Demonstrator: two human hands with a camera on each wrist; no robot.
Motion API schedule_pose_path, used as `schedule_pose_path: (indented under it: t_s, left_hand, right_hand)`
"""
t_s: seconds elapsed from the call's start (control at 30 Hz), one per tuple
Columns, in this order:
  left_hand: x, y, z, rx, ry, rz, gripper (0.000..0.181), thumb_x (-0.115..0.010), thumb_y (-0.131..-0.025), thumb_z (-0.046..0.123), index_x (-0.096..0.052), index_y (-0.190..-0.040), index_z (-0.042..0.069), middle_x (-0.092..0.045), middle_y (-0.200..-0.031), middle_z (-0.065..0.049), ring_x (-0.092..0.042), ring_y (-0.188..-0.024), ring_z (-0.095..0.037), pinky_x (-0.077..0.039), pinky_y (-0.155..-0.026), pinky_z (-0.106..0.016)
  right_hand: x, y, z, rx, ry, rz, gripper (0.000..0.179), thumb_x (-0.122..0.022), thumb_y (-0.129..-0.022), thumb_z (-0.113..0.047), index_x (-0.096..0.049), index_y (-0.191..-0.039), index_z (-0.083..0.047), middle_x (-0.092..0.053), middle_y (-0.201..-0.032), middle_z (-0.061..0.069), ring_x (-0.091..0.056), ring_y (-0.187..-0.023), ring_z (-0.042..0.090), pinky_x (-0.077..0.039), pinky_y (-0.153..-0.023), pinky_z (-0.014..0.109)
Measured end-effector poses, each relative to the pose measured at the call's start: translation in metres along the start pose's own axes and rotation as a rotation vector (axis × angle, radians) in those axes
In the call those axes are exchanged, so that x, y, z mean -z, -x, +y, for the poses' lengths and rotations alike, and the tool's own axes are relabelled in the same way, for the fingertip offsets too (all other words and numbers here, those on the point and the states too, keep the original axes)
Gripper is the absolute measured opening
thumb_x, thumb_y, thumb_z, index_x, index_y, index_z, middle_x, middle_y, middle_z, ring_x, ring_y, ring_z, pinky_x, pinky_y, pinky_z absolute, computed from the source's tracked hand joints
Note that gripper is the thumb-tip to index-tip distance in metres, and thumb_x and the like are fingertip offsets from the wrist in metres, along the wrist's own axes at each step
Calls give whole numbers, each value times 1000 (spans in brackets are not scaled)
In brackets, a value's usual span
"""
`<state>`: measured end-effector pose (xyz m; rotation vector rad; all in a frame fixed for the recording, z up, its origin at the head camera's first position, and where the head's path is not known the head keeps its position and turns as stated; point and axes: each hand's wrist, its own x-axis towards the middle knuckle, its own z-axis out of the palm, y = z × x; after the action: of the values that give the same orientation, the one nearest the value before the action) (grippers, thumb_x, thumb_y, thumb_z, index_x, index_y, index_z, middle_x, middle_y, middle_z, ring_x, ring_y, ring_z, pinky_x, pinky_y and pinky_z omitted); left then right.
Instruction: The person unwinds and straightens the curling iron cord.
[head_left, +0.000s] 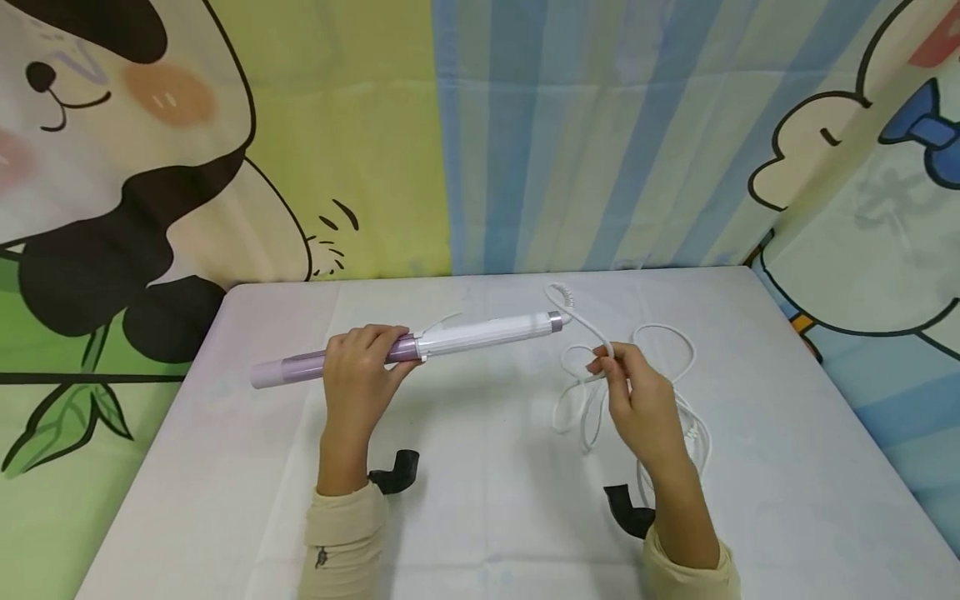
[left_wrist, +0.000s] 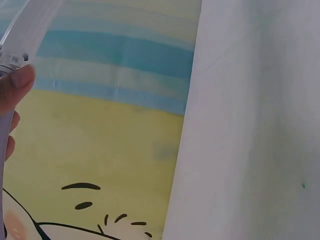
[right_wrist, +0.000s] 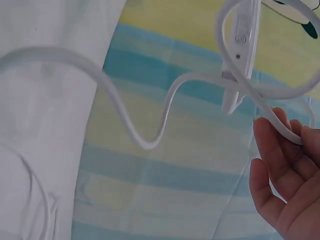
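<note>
My left hand (head_left: 358,375) grips a long slim purple-and-white corded wand (head_left: 480,335), like a hair styling iron, near its middle. Its purple end points left, while the pale end with a silver tip slants slightly up to the right. In the left wrist view the thumb lies along the purple part, below the clear-looking section. The white cord (head_left: 581,317) leaves the silver tip through a coiled sleeve. Between thumb and fingers, my right hand (head_left: 641,400) pinches this cord; the right wrist view shows the cord looping above the fingers. Printed lettering marks the wand's corded end there.
More loops of the cord (head_left: 675,333) trail behind and below the right hand on the white-covered table (head_left: 480,500). Black curved pieces (head_left: 397,472) stick out beside each sleeve. A cartoon-printed curtain (head_left: 360,142) hangs along the table's back edge.
</note>
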<state>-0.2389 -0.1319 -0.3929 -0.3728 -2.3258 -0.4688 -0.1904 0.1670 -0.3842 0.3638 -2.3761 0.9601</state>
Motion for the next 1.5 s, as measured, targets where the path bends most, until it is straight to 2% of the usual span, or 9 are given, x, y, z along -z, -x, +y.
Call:
schedule_pose_path:
  t_s: [0.13,0.23,0.47,0.63,0.83,1.07,1.23,1.37,1.5]
  left_hand:
    - [-3,4,-9,81,-30,17,40,-86,-57,12,-63,-90,7,-64,-84,-12,-57,-80,-32,-36,-72,-42]
    - [-6,8,-15,173,-56,-5,36,-82,-61,5,-63,-91,8,-60,-86,-15,-51,-82,-34,-32,-74,-45]
    - [-9,17,-27,395,-108,-110,27,-80,-65,9,-68,-89,4,-58,-90,-19,-47,-85,-38,-29,-74,-51]
    - [-4,22,-38,520,-135,-266,38,-84,-59,15,-63,-87,1,-62,-86,-21,-52,-85,-41,-28,-77,-53]
    - [9,19,-43,551,-10,-467,57,-83,-61,33,-54,-101,5,-64,-73,-15,-58,-70,-34,-26,-73,-47]
    - [12,12,-43,493,90,-630,53,-67,-81,36,-49,-121,8,-56,-95,-17,-44,-91,-37,-19,-80,-50]
    - [7,15,-45,520,-16,-560,43,-63,-84,27,-52,-118,3,-52,-100,-25,-40,-99,-44,-19,-82,-57]
    - [2,18,-51,636,-79,-462,43,-68,-80,20,-53,-116,2,-51,-105,-28,-40,-101,-46,-20,-85,-61]
    - [-1,23,-63,758,-86,-434,49,-71,-76,17,-50,-118,3,-49,-111,-30,-38,-106,-48,-20,-85,-62]
  right_hand:
    - [6,-3,13,-27,31,61,11,-52,-89,2,-56,-98,6,-65,-77,10,-61,-71,23,-34,-65,3]
    - [5,-4,20,-44,42,35,11,-51,-90,0,-57,-98,5,-66,-78,10,-63,-74,25,-36,-65,4]
    - [-14,-4,19,-64,86,-212,13,-53,-90,-6,-60,-99,-1,-69,-86,9,-63,-71,19,-47,-60,32]
    - [-35,-2,14,-96,117,-406,15,-54,-91,-12,-62,-100,-3,-69,-87,9,-51,-58,10,-44,-55,27]
    - [-41,1,17,-128,172,-414,14,-55,-90,-12,-62,-98,-3,-69,-83,9,-48,-54,9,-41,-52,26]
    - [-41,4,23,-90,199,-368,14,-56,-88,-8,-61,-99,0,-68,-82,11,-58,-58,16,-44,-52,28]
    - [-43,4,24,-130,199,-435,18,-55,-89,-8,-60,-106,-2,-68,-90,10,-63,-69,22,-48,-58,32]
    - [-43,3,25,-167,200,-551,24,-53,-91,-10,-57,-114,-4,-67,-95,9,-63,-77,21,-50,-64,33]
    - [-40,2,25,-168,188,-603,27,-52,-92,-11,-55,-117,-3,-66,-96,7,-63,-82,20,-50,-69,33]
